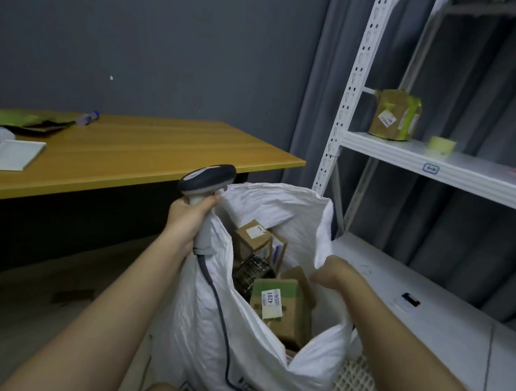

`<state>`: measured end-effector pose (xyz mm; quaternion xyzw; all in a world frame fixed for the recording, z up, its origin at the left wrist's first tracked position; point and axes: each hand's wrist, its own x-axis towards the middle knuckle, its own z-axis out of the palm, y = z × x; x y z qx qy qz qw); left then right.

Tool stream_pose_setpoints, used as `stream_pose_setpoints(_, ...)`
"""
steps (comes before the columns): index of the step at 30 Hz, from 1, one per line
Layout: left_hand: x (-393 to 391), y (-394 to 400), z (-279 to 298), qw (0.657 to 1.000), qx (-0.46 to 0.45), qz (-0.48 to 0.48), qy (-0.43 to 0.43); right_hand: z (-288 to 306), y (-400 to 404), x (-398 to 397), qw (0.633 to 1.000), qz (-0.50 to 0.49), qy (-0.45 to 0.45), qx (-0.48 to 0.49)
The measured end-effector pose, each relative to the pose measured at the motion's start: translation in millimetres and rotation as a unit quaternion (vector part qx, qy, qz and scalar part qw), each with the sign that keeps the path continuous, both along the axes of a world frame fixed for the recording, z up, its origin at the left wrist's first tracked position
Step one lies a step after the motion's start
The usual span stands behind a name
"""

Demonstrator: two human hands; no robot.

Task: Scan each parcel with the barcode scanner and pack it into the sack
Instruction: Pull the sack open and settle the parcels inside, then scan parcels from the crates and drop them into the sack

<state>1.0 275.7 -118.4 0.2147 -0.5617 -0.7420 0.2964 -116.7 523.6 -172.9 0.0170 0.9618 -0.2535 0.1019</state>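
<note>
White sack [268, 338] hides right hand's [332, 273] fingers gripping its rim; left hand [186, 220] clamps scanner [205, 184].

Sack [268, 338] mouth gapes open, though parcels [277, 307] seemingly crowd its depth.

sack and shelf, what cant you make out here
Head view only:
- Bottom of the sack: hidden by its own folds and the parcels on top.
- Label print on the shelf parcel: too small and blurred.
- Right hand fingers: tucked behind the sack rim.
- Scanner window: faces away; left hand covers the grip.
</note>
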Motion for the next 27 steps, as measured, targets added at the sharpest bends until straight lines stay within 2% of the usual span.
stream_pose_setpoints(1, 2.4, 0.3, 0.6, 1.0, 0.003, -0.002, 0.002, 8.6, 1.7, 4.3, 0.995, -0.034, 0.079, 0.059)
stream_pose_setpoints(2, 4.2, 0.8, 1.9, 1.0, 0.01, -0.004, 0.004, 18.6, 4.1, 7.9, 0.975, -0.046, 0.202, 0.085)
stream_pose_setpoints(3, 5.3, 1.0, 3.4, 1.0, 0.016, -0.007, 0.007, 35.5, 5.9, 11.1, 0.973, -0.067, 0.22, -0.014)
stream_pose_setpoints(5, 6.4, 0.3, 8.9, 1.0, 0.016, -0.01, 0.015, 78.6, 7.7, 15.2, 0.954, -0.061, 0.216, -0.197)
stream_pose_setpoints(6, 7.2, -0.5, 11.7, 1.0, 0.007, -0.012, 0.018, 91.9, 9.7, 14.0, 0.932, -0.082, 0.254, -0.247)
stream_pose_setpoints(8, 9.1, -2.7, 13.9, 1.0, -0.007, -0.021, 0.018, 99.8, 14.7, 15.4, 0.903, -0.115, 0.29, -0.296)
stream_pose_setpoints(9, 10.7, -3.2, 12.4, 1.0, -0.012, -0.026, 0.013, 97.1, 16.9, 15.0, 0.903, -0.106, 0.272, -0.317)
stream_pose_setpoints(11, 13.9, -2.2, 4.5, 1.0, -0.015, -0.026, -0.008, 84.9, 17.9, 22.8, 0.927, -0.036, 0.179, -0.327)
stream_pose_setpoints(13, 15.5, -1.4, -4.6, 1.0, -0.009, -0.018, -0.022, 76.2, 19.7, 34.1, 0.954, 0.052, 0.135, -0.264)
stream_pose_setpoints(15, 18.3, 0.7, -6.7, 1.0, -0.004, -0.017, -0.025, 72.7, 21.9, 53.0, 0.962, 0.17, 0.193, -0.092)
stream_pose_setpoints(17, 20.5, 2.2, -5.1, 0.999, -0.009, -0.019, -0.024, 71.1, 21.8, 83.5, 0.922, 0.309, 0.232, 0.029)
stream_pose_setpoints(19, 23.8, 3.8, -3.2, 0.999, -0.015, -0.019, -0.022, 67.2, 20.7, 109.0, 0.893, 0.409, 0.172, 0.074)
stream_pose_setpoints(22, 30.3, 4.7, -2.8, 1.0, -0.012, -0.015, -0.022, 54.5, 20.0, 131.7, 0.869, 0.467, 0.101, 0.124)
stream_pose_setpoints(27, 45.1, 5.2, -1.8, 1.0, -0.006, -0.01, -0.023, 45.8, 22.9, 160.5, 0.827, 0.506, 0.109, 0.217)
